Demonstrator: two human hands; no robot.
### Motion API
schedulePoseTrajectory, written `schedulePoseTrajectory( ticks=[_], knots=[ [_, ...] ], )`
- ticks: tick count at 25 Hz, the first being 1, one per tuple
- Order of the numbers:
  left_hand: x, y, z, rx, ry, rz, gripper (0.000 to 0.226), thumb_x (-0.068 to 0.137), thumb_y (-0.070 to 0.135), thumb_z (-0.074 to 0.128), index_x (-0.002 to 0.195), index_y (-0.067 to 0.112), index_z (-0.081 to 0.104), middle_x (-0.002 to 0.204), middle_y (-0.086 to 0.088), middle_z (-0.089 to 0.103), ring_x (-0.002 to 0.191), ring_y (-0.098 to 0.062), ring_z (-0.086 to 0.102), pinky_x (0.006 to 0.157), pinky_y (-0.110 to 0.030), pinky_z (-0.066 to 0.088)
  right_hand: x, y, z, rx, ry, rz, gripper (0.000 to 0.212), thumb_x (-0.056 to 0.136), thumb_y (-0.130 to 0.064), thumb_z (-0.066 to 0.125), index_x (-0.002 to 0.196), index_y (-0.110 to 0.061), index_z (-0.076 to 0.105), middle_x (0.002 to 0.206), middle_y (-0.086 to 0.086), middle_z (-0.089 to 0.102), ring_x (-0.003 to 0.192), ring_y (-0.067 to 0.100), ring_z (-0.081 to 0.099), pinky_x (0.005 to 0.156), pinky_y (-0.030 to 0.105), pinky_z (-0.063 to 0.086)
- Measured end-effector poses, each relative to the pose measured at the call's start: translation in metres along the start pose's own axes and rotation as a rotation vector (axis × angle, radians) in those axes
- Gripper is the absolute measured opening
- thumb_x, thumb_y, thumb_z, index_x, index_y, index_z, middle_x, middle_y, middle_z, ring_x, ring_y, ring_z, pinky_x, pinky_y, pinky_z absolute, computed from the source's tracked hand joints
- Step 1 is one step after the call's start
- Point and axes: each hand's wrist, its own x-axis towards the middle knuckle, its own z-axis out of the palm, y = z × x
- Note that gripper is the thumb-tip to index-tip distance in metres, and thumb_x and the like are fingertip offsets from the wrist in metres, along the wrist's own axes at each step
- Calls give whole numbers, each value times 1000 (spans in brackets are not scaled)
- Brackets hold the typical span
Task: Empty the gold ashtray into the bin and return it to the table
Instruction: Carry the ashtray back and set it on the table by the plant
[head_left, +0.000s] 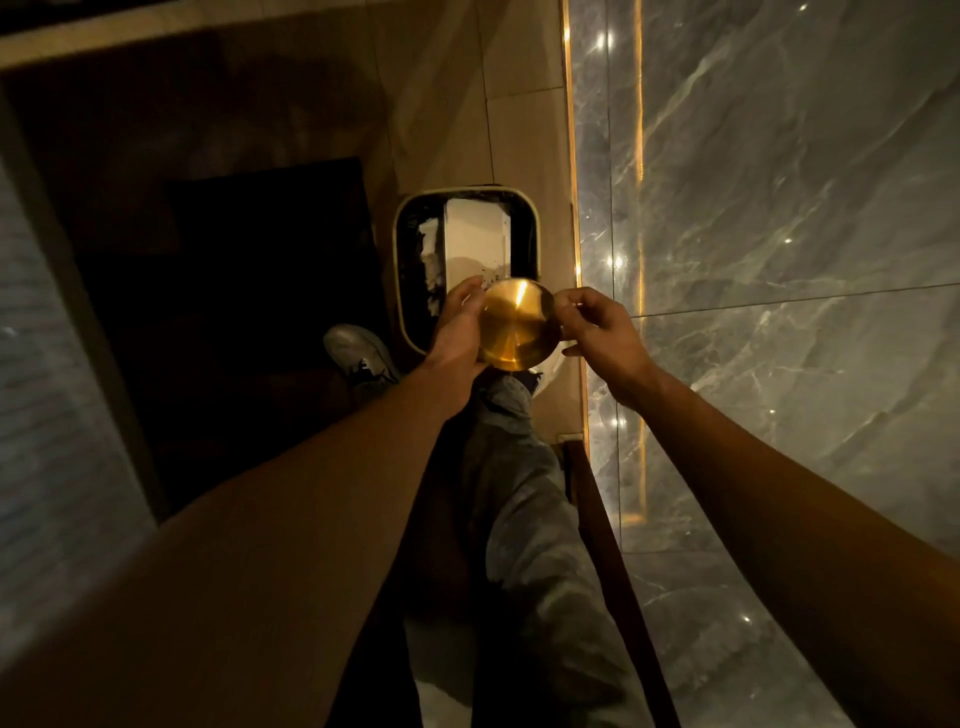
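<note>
The round gold ashtray (515, 325) is turned bottom-up, its smooth shiny underside facing me. It hangs over the near end of the bin (402, 260). My left hand (457, 332) grips its left edge and my right hand (597, 332) pinches its right edge with the fingertips. The bin is a rounded rectangle with a pale rim and a dark liner, standing on the floor. Inside it lies a white paper-like sheet with dark specks near the ashtray. What is inside the ashtray is hidden.
A grey marble wall (779, 260) with a lit gold strip runs along the right. Dark furniture (234, 286) fills the left. My legs and a light shoe (358, 348) stand just before the bin on the beige tiled floor.
</note>
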Motion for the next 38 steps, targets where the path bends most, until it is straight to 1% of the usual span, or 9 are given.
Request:
schedulePoseTrajectory(
  ticks=[3,5,8,13,18,23,27,32,38],
  knots=[
    [-22,16,0,227,-62,198,37,92,30,58,126,42,50,136,-3,46,117,-25,50,92,-42,53,-17,-18,-4,37,58,-58,29,100,-30,51,123,-14,57,110,18,66,93,29,67,75,41,54],
    [-47,27,-1,405,-131,345,63,80,18,73,130,38,42,130,-2,50,114,-23,54,85,-30,53,-33,-35,-10,72,92,-100,31,100,-28,50,128,-15,56,111,20,66,94,30,67,74,42,56],
    [-84,46,0,643,-270,569,98,64,8,85,144,25,30,123,8,48,118,-18,52,95,-29,49,-62,-70,-22,146,159,-149,31,100,-28,50,128,-17,58,101,5,66,85,18,67,63,29,56],
    [-151,85,3,795,-244,820,106,57,23,93,146,19,34,136,3,41,125,-13,43,109,-34,40,-121,-135,-40,158,208,-272,22,99,-28,52,110,-40,67,91,-17,71,77,6,70,61,25,55],
    [-217,112,-28,723,-219,990,105,58,31,91,147,25,35,140,9,36,128,-9,40,108,-26,36,-175,-192,-31,90,176,-460,35,100,-20,50,134,-13,56,118,3,62,91,12,68,65,30,59],
    [-272,131,-110,680,-120,1146,102,56,38,90,143,26,38,136,10,44,124,-7,45,103,-21,39,-217,-246,39,-30,130,-683,36,100,-16,49,135,-12,53,130,15,56,98,19,66,65,33,58],
    [-295,136,-206,622,-105,1224,101,56,43,90,141,23,41,138,3,51,128,-11,50,108,-34,44,-241,-276,113,-239,70,-742,42,93,-15,61,134,-12,56,123,10,60,100,15,59,80,29,54],
    [-303,128,-334,558,-64,1263,101,54,47,90,141,24,44,137,6,50,127,-11,50,108,-41,44,-277,-293,228,-438,-86,-692,82,69,-19,86,142,-17,48,138,3,52,120,15,54,92,35,52],
    [-327,118,-466,525,17,1305,99,55,45,90,140,25,45,134,5,50,123,-4,49,106,-25,42,-307,-303,361,-477,-43,-765,86,63,-22,89,139,-24,48,132,-2,53,115,12,55,90,32,52]
  ],
)
